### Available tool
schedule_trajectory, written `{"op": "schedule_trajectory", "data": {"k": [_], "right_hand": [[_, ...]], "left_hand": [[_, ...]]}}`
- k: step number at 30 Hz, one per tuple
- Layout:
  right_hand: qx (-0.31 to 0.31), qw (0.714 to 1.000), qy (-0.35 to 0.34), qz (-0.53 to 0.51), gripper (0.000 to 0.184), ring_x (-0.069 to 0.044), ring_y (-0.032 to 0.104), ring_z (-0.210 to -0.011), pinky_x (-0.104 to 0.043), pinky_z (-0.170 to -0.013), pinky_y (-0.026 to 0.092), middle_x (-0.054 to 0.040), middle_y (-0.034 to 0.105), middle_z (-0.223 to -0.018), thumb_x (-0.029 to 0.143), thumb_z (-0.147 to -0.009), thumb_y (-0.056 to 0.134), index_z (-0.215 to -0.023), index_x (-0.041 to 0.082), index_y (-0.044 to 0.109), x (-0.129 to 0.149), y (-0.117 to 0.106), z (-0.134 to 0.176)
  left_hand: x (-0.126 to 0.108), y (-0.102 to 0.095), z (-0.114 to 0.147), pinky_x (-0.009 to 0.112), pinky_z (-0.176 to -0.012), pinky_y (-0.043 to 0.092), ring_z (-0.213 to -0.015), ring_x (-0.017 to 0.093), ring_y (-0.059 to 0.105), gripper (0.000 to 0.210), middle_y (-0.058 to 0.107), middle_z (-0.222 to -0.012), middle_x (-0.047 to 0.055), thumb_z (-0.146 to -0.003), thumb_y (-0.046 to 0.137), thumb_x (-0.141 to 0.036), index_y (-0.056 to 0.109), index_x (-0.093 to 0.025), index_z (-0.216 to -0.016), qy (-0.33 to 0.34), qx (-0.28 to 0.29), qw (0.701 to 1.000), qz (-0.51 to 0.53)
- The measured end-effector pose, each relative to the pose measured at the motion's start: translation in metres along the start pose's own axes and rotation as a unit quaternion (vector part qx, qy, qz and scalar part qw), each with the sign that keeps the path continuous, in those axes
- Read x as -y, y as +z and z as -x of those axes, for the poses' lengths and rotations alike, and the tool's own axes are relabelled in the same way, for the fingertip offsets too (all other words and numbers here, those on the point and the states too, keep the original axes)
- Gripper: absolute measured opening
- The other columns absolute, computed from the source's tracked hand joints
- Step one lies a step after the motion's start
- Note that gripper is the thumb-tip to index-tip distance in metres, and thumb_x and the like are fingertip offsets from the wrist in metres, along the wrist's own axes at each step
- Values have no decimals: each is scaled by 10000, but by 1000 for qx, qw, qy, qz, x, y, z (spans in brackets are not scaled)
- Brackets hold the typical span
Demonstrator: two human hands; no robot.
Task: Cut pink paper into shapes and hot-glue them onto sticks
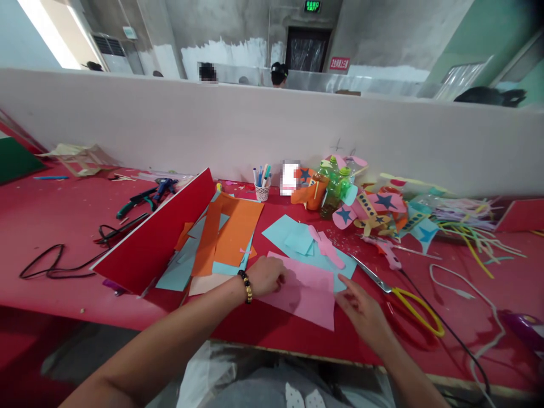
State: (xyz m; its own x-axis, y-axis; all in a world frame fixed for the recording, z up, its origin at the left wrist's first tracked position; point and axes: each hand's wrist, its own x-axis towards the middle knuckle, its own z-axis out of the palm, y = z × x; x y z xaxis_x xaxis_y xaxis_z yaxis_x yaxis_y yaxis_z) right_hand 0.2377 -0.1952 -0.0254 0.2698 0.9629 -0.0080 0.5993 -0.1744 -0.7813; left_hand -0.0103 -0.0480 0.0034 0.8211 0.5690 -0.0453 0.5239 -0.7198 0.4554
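A sheet of pink paper (308, 294) with a crease across it lies on the red tabletop before me. My left hand (270, 277), a beaded bracelet on its wrist, is at the sheet's left part with its fingers curled in on the paper; the fingertips are partly hidden. By the right edge is my right hand (361, 306), fingers apart and holding nothing. Behind the sheet lie light blue paper (280, 229) and a pink cut-out shape (327, 249). Scissors (399, 297) with yellow handles rest just right of my right hand.
Orange paper sheets (238, 226) lie to the left beside a standing red board (165, 232). A pen cup (262, 192), green bottles (335, 192) and paper planes (369, 209) stand towards the white partition (238, 124). A pink glue gun (386, 249) trails a cord at right.
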Motion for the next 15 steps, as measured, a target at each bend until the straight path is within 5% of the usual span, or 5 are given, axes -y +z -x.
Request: {"op": "schedule_trajectory", "data": {"k": [5, 9, 12, 15], "right_hand": [[-1, 989, 90, -116, 748, -144, 576, -620, -298, -604, 496, -77, 646, -996, 531, -762, 586, -1367, 145, 375, 7, -3, -28], [36, 992, 71, -98, 759, -125, 544, -580, -288, -554, 476, -86, 651, -1000, 513, -647, 704, -1270, 129, 502, 20, 1, -54], [-3, 998, 23, -55, 731, -210, 607, -811, -386, -745, 499, -124, 616, -1172, 507, -602, 735, -1225, 169, 557, 30, 7, -76], [26, 991, 43, -128, 778, -257, 583, -1043, -433, -875, 465, -147, 575, -1256, 482, -635, 724, -1305, 177, 473, 42, 17, -96]], "left_hand": [[-1, -21, 3, 328, -841, 344, -863, 180, 541, 177, 636, -794, 28, -695, 546, -61, 652, -203, -687, 93, -136, 985, 47], [12, -37, -3, 348, -872, 376, -883, 181, 532, 253, 612, -830, 50, -696, 493, -30, 671, -205, -650, 121, -238, 952, 148], [23, -48, -11, 362, -881, 404, -966, 202, 535, 183, 599, -958, 73, -723, 559, -88, 675, -191, -626, 123, -294, 906, 279], [29, -56, -18, 374, -919, 396, -1081, 232, 505, 92, 571, -1130, 77, -700, 676, -172, 658, -178, -610, 112, -355, 821, 434]]}}
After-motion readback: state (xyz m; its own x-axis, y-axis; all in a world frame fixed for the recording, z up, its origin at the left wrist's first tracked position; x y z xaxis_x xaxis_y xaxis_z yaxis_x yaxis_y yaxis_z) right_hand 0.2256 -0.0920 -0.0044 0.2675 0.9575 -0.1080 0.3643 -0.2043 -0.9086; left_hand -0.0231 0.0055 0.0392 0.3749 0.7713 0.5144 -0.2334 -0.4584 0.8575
